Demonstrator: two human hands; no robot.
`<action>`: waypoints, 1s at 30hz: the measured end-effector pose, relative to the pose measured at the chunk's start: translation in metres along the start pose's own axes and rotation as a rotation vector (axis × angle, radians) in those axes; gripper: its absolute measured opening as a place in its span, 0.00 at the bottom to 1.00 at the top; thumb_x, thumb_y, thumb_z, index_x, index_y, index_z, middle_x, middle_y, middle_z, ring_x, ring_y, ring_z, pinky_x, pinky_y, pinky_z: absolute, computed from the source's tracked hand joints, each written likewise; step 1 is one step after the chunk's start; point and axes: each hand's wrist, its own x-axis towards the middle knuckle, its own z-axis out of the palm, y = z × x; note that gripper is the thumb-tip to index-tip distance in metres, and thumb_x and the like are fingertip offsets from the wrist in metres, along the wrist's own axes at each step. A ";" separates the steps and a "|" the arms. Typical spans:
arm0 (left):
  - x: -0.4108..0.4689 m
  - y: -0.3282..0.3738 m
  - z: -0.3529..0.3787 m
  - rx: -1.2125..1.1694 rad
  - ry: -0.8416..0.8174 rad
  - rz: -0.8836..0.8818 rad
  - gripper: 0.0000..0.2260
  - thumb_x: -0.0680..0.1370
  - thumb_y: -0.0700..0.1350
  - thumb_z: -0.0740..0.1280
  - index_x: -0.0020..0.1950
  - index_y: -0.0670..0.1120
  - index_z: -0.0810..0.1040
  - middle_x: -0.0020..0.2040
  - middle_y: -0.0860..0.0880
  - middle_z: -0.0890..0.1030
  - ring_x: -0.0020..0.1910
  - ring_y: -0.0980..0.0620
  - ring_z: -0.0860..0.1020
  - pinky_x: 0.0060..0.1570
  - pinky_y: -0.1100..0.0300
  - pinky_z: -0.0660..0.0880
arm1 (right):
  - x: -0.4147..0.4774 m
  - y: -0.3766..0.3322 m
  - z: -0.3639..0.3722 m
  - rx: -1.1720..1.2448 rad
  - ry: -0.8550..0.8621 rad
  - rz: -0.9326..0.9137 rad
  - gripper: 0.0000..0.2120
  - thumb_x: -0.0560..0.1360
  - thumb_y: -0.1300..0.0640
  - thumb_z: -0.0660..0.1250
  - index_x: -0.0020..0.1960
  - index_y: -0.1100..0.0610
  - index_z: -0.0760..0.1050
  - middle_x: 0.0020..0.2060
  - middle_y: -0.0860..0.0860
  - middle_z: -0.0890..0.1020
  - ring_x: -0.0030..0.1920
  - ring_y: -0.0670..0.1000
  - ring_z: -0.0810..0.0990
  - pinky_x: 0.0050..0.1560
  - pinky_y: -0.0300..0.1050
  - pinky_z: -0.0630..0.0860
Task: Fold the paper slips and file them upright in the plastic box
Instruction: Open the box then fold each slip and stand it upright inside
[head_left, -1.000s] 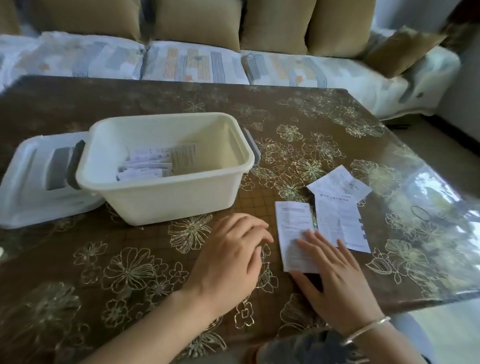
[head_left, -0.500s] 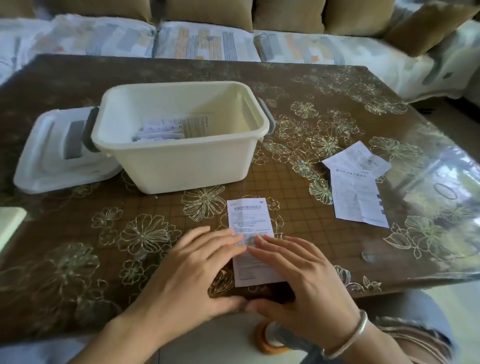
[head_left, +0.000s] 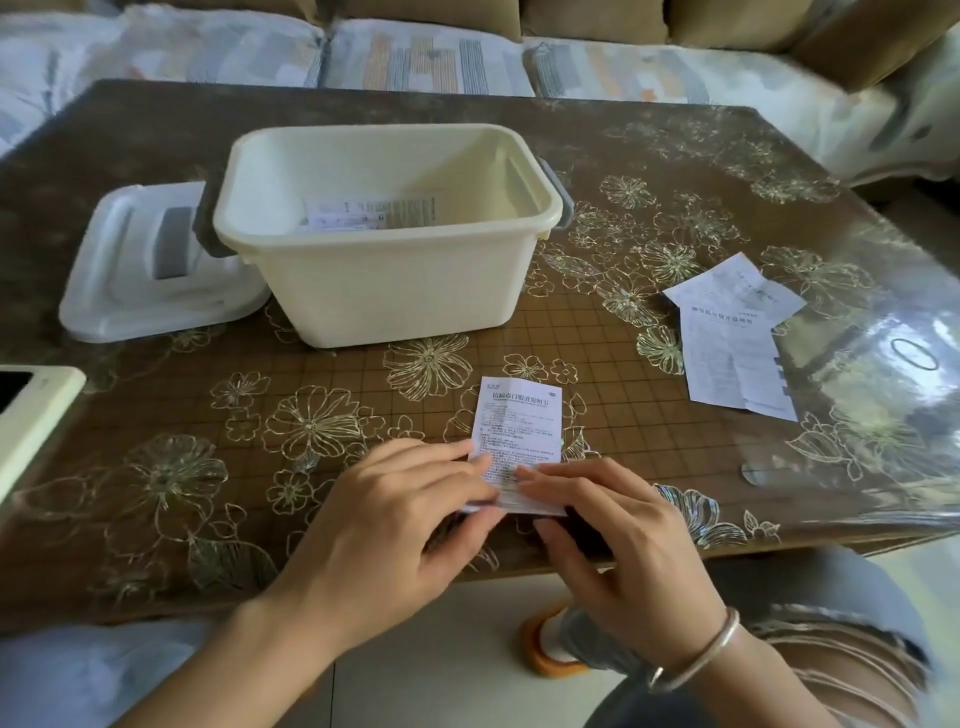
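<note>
Pinching near end of slip (head_left: 519, 415) w/ L hand (head_left: 395, 525) & R hand (head_left: 618, 551), on table (head_left: 701, 467)

Brown floral tabletop (head_left: 291, 374) bare before cream rectangular plastic box (head_left: 395, 296). White plastic lid (head_left: 135, 296) crowds its left; white paper slips (head_left: 732, 353) lie right.

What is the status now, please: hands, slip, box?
Left hand and right hand pinch near end of paper slip; fold not yet done. Plastic box open, folded slips inside. Two loose slips wait at right; nothing blocks.
</note>
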 end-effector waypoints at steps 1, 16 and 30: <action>-0.001 0.000 -0.001 0.006 0.005 0.007 0.14 0.78 0.57 0.65 0.50 0.49 0.85 0.57 0.54 0.83 0.61 0.58 0.78 0.60 0.54 0.73 | -0.001 -0.001 0.001 0.016 0.024 0.013 0.10 0.77 0.55 0.64 0.53 0.56 0.82 0.52 0.45 0.82 0.55 0.45 0.80 0.49 0.47 0.78; 0.016 0.004 0.015 0.130 0.289 -0.348 0.13 0.75 0.55 0.63 0.37 0.49 0.79 0.40 0.56 0.78 0.46 0.50 0.74 0.48 0.53 0.69 | 0.029 -0.004 0.021 -0.036 0.237 0.357 0.12 0.75 0.46 0.63 0.56 0.48 0.70 0.34 0.44 0.81 0.34 0.47 0.78 0.34 0.44 0.75; 0.022 0.006 0.024 0.281 0.250 -0.473 0.10 0.70 0.52 0.73 0.36 0.52 0.74 0.47 0.54 0.77 0.53 0.47 0.72 0.52 0.53 0.62 | 0.040 -0.005 0.032 -0.203 0.214 0.391 0.17 0.71 0.53 0.68 0.59 0.53 0.71 0.32 0.43 0.73 0.34 0.47 0.71 0.38 0.42 0.66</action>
